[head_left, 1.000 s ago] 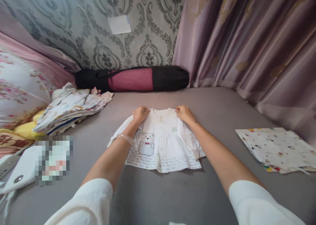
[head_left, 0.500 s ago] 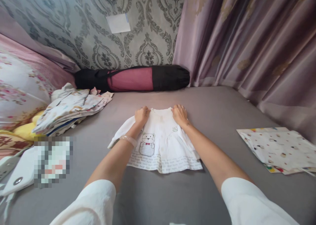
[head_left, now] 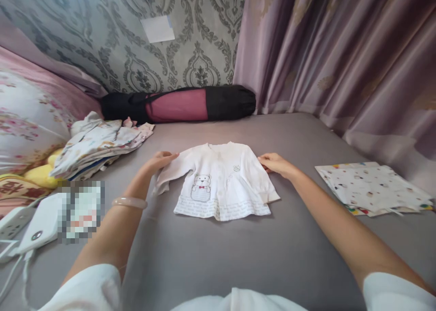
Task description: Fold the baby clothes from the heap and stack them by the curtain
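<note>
Forward and apart, left hand (head_left: 160, 160), right hand (head_left: 277, 163) touching white shirt (head_left: 220, 183), grips narrow, hold unclear

A little white long-sleeved shirt (head_left: 221, 183), spread out on the gray sheet (head_left: 238, 247), neckline at the far end, hem nearest! Bear print (head_left: 201, 183) in a red bow tie, lettering along the hem, sleeves slanting outward, gentle creases through the body.
</note>
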`<state>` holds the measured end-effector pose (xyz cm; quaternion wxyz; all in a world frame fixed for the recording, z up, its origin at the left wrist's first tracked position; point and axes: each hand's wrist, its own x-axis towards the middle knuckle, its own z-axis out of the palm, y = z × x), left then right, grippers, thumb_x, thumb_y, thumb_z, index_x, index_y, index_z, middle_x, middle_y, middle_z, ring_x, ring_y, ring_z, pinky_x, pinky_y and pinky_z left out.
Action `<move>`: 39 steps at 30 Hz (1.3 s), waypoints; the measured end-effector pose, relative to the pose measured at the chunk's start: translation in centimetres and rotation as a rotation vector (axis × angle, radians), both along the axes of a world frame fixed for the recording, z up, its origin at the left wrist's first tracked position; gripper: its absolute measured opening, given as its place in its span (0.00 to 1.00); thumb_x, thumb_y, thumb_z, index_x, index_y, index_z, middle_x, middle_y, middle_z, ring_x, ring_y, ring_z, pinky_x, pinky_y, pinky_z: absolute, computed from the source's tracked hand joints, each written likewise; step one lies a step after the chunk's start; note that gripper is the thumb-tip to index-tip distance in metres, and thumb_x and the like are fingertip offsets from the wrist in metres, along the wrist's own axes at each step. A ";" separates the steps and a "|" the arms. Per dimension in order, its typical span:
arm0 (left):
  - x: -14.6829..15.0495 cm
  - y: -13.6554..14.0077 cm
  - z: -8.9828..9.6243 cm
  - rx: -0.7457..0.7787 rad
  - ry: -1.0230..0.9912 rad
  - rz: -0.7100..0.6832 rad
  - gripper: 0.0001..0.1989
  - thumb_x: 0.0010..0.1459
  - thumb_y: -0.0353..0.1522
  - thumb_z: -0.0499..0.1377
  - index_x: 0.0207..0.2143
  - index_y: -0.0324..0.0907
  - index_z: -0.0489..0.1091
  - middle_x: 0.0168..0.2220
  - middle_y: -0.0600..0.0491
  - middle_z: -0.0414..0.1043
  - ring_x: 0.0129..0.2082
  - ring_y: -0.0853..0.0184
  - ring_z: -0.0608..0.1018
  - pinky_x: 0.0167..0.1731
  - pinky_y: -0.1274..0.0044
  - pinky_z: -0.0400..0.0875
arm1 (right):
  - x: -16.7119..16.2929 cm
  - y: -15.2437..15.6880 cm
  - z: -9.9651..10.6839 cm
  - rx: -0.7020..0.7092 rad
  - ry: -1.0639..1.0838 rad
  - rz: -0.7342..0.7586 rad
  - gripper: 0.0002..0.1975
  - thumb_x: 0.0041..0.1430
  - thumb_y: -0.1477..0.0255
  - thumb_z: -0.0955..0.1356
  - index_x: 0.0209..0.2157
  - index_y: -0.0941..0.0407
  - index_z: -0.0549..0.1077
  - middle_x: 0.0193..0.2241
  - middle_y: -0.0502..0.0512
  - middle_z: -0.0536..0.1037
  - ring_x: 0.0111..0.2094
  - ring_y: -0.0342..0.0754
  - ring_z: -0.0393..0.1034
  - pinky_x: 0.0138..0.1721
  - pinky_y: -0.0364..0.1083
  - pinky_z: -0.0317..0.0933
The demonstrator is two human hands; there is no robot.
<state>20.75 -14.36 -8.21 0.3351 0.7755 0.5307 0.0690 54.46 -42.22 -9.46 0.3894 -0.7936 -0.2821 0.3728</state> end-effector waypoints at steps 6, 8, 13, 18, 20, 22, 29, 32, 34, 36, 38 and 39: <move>-3.8 -1.7 1.0 -0.119 -0.077 -0.083 0.30 0.36 0.59 0.62 0.27 0.42 0.75 0.22 0.55 0.68 0.27 0.65 0.68 0.28 0.76 0.59 | -1.3 -4.8 1.0 -0.057 0.011 0.193 0.11 0.52 0.66 0.72 0.32 0.59 0.74 0.25 0.51 0.76 0.25 0.41 0.67 0.25 0.38 0.59; -4.7 -2.2 1.0 -0.170 -0.116 -0.086 0.30 0.34 0.58 0.64 0.28 0.42 0.75 0.23 0.55 0.69 0.28 0.66 0.68 0.28 0.77 0.58 | -1.5 -5.8 1.1 -0.053 0.018 0.251 0.13 0.48 0.64 0.73 0.32 0.59 0.74 0.24 0.51 0.75 0.24 0.41 0.66 0.24 0.39 0.57; -6.3 -2.6 0.6 -0.248 -0.243 -0.072 0.26 0.33 0.53 0.68 0.26 0.41 0.73 0.26 0.56 0.69 0.28 0.69 0.68 0.27 0.78 0.58 | -0.8 -6.7 1.2 -0.082 -0.006 0.252 0.14 0.44 0.63 0.73 0.29 0.58 0.73 0.22 0.49 0.74 0.23 0.41 0.64 0.25 0.40 0.56; -6.0 -2.7 0.6 -0.174 -0.421 -0.011 0.26 0.34 0.50 0.68 0.26 0.42 0.65 0.23 0.59 0.63 0.23 0.73 0.64 0.23 0.80 0.56 | 2.2 -6.0 1.3 -0.060 -0.225 0.101 0.08 0.48 0.66 0.69 0.25 0.57 0.72 0.19 0.48 0.71 0.21 0.42 0.62 0.23 0.40 0.53; -5.4 -2.7 0.7 -0.082 -0.432 0.011 0.25 0.37 0.51 0.66 0.28 0.43 0.64 0.22 0.61 0.60 0.20 0.74 0.61 0.21 0.80 0.51 | 3.5 -5.6 1.5 -0.046 -0.362 0.064 0.07 0.50 0.69 0.67 0.28 0.57 0.74 0.23 0.50 0.75 0.24 0.44 0.66 0.25 0.41 0.56; -4.9 -2.3 0.6 0.031 -0.418 0.010 0.24 0.40 0.51 0.64 0.30 0.43 0.65 0.21 0.61 0.58 0.19 0.74 0.59 0.20 0.80 0.49 | 4.8 -5.3 1.7 -0.042 -0.528 0.067 0.09 0.52 0.71 0.65 0.33 0.57 0.76 0.30 0.54 0.79 0.31 0.47 0.71 0.31 0.43 0.61; -4.1 0.2 -0.3 0.410 -0.075 0.048 0.17 0.50 0.44 0.59 0.36 0.42 0.71 0.25 0.55 0.65 0.30 0.63 0.69 0.32 0.75 0.61 | 7.2 -4.8 0.9 -0.134 -1.003 0.012 0.19 0.62 0.69 0.61 0.50 0.56 0.75 0.46 0.64 0.77 0.46 0.58 0.72 0.46 0.51 0.62; -3.8 0.3 -0.7 0.462 0.070 0.062 0.15 0.55 0.41 0.57 0.40 0.41 0.72 0.34 0.50 0.70 0.40 0.58 0.71 0.43 0.69 0.61 | 7.5 -4.6 -0.3 -0.156 -1.078 0.000 0.19 0.64 0.69 0.60 0.51 0.58 0.74 0.45 0.66 0.76 0.46 0.58 0.71 0.47 0.51 0.62; -3.6 -0.1 -1.0 0.504 0.110 0.068 0.15 0.56 0.39 0.56 0.43 0.40 0.71 0.43 0.45 0.70 0.47 0.54 0.70 0.49 0.64 0.58 | 7.4 -4.4 -1.0 -0.180 -1.084 0.001 0.19 0.65 0.70 0.59 0.52 0.59 0.74 0.45 0.66 0.75 0.46 0.57 0.70 0.47 0.51 0.61; -3.6 -0.9 -1.2 0.583 0.112 0.107 0.18 0.56 0.39 0.57 0.47 0.41 0.70 0.49 0.41 0.66 0.53 0.51 0.67 0.51 0.62 0.57 | 7.1 -4.5 -1.3 -0.205 -1.093 -0.014 0.19 0.64 0.71 0.60 0.53 0.60 0.72 0.47 0.67 0.74 0.47 0.57 0.69 0.47 0.51 0.61; -3.8 -2.1 -1.1 0.653 0.101 0.155 0.21 0.55 0.41 0.58 0.49 0.42 0.68 0.53 0.39 0.64 0.56 0.48 0.65 0.51 0.61 0.57 | 6.1 -4.7 -1.1 -0.196 -1.138 -0.065 0.20 0.63 0.73 0.61 0.54 0.61 0.71 0.49 0.69 0.72 0.49 0.59 0.67 0.48 0.52 0.60; -4.0 -2.8 -1.0 0.658 0.099 0.167 0.21 0.55 0.42 0.58 0.49 0.42 0.68 0.52 0.39 0.65 0.55 0.47 0.66 0.51 0.61 0.58 | 5.4 -4.9 -0.8 -0.176 -1.160 -0.098 0.20 0.62 0.73 0.61 0.54 0.62 0.71 0.50 0.70 0.72 0.50 0.60 0.66 0.48 0.53 0.59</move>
